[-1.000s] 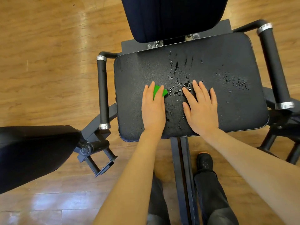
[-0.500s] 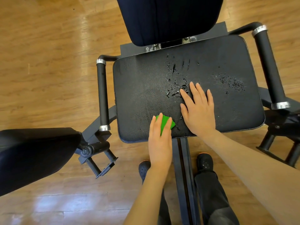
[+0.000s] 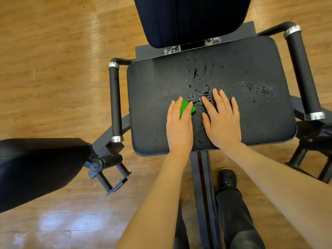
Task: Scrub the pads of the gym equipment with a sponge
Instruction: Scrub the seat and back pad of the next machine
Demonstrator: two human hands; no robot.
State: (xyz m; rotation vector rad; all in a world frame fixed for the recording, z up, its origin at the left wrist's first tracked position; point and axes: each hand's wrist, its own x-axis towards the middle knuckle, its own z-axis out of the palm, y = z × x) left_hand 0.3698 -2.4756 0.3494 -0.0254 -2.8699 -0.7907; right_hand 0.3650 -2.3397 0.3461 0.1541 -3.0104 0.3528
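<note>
Seat pad (image 3: 152, 97): the broad black cushion across the centre of the frame — judged firm but slightly yielding, textured like vinyl. Beads and streaks of water are seen at its middle and toward the right, so the surface is likely to be slippery there.

Back pad (image 3: 190, 18): seen at the top centre, rising above the rear edge of the seat pad; judged to be of the same padded kind and apparently dry.

Side pad (image 3: 36, 168): a dark cushion at the lower left, well apart from the seat pad, carried on a hinged bracket.

Handles: a left grip bar (image 3: 115, 103) and a right grip bar (image 3: 303, 74) are set just beside the seat pad's two edges — these are judged to limit wide strokes at the sides.

Right hand (image 3: 222, 119): laid flat on the pad near its front edge, fingers straight and slightly spread; nothing is held.

Left hand (image 3: 179, 126): pressed flat over the sponge, fingers straight and close together.

Sponge (image 3: 186, 107): green, mostly covered by the left hand, lying on the seat pad just left of the wet patch. It is judged light, soft and compressible; it is best pressed from above under flat fingers.
</note>
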